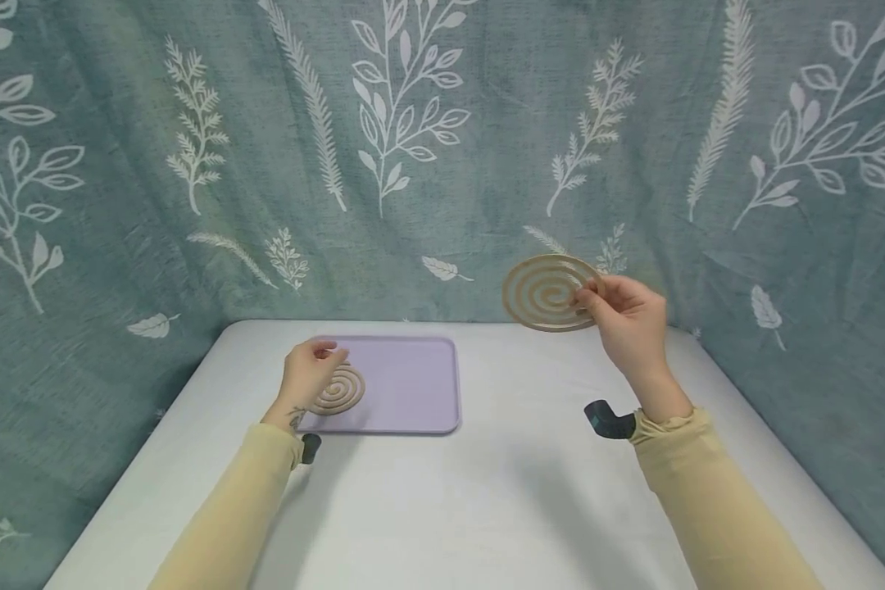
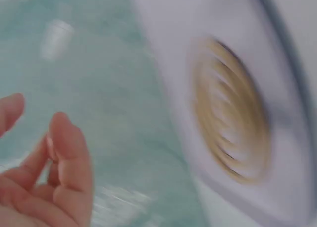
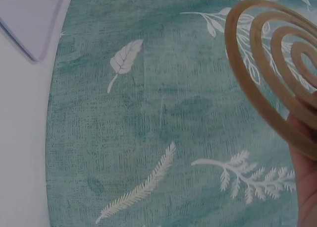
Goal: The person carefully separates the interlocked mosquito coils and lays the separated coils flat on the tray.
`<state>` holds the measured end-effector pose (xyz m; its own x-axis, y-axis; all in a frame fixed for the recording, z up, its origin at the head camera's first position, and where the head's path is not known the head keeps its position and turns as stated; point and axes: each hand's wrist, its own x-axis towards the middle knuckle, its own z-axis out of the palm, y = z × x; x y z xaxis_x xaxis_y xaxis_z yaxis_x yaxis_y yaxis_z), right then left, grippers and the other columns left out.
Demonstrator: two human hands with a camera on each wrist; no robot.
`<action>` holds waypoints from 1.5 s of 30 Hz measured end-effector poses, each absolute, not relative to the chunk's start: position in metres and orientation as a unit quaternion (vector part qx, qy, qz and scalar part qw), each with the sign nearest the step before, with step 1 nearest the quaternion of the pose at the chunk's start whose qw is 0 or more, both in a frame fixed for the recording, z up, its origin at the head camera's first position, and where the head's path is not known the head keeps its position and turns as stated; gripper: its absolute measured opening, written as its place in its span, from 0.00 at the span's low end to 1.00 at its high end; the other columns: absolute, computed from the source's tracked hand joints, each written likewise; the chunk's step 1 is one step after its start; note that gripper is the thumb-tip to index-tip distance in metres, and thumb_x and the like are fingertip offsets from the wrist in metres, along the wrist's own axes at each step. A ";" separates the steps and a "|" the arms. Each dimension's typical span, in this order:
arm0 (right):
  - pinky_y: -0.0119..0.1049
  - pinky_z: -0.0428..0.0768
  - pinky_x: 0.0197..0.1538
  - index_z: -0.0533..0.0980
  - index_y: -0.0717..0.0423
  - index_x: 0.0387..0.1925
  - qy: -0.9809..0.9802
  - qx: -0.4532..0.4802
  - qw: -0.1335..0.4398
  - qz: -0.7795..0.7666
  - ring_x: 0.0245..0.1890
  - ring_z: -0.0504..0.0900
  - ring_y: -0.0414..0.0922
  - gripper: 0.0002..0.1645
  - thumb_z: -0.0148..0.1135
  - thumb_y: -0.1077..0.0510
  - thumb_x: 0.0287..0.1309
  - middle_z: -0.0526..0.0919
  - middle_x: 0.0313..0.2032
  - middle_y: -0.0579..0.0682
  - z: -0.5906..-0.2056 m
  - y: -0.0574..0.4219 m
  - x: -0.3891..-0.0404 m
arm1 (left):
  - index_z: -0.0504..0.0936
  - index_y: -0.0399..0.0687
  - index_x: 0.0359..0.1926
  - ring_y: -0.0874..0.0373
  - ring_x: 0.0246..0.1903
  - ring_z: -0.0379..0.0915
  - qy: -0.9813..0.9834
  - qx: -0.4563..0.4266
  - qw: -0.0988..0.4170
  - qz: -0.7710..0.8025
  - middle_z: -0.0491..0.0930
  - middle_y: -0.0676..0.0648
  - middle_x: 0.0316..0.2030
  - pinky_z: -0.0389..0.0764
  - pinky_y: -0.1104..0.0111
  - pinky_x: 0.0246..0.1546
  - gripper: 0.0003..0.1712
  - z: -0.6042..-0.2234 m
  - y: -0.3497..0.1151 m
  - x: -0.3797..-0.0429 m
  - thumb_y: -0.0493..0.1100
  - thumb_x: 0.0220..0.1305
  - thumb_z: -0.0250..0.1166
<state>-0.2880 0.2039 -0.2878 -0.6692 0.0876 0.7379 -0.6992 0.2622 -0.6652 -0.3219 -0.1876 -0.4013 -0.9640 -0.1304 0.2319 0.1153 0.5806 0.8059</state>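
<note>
A tan spiral mosquito coil point(image 1: 510, 293) is raised above the right side of the table, pinched between thumb and fingers at its right edge by my right hand point(image 1: 634, 326). The right wrist view shows the same coil point(image 3: 238, 63) tilted, its several rings spread apart. Another mosquito coil point(image 1: 356, 388) lies on the left part of a lilac tray point(image 1: 413, 385). Over that tray's left end hovers my left hand point(image 1: 306, 381), fingers loosely bent and holding nothing. In the left wrist view its fingertips are apart from the blurred coil point(image 2: 260, 133).
The white table point(image 1: 479, 508) runs back to a green-blue curtain point(image 1: 487, 164) with white leaf prints, which also hangs at both sides. Dark wrist devices point(image 1: 609, 420) sit at the yellow sleeves.
</note>
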 end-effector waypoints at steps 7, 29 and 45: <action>0.20 0.73 0.24 0.80 0.68 0.29 -0.771 0.283 0.412 0.395 0.21 0.79 0.35 0.04 0.66 0.71 0.47 0.84 0.25 0.59 -0.293 0.174 -0.305 | 0.82 0.38 0.40 0.63 0.29 0.74 -0.819 -0.168 0.145 -0.529 0.82 0.43 0.31 0.77 0.74 0.28 0.11 -0.373 -0.132 -0.268 0.39 0.58 0.65; 0.31 0.74 0.18 0.74 0.51 0.22 -0.834 0.428 0.345 0.039 0.14 0.72 0.37 0.10 0.63 0.69 0.43 0.80 0.18 0.42 -0.431 0.064 -0.353 | 0.83 0.47 0.36 0.70 0.32 0.73 -0.776 -0.420 0.046 -0.468 0.81 0.53 0.30 0.76 0.80 0.25 0.05 -0.400 -0.068 -0.198 0.41 0.60 0.63; 0.29 0.81 0.38 0.80 0.46 0.30 -0.878 0.428 0.215 -0.013 0.28 0.82 0.36 0.05 0.61 0.61 0.54 0.85 0.30 0.39 -0.468 0.038 -0.357 | 0.83 0.44 0.35 0.72 0.32 0.72 -0.770 -0.435 0.057 -0.464 0.81 0.53 0.29 0.76 0.80 0.23 0.04 -0.403 -0.071 -0.196 0.38 0.58 0.64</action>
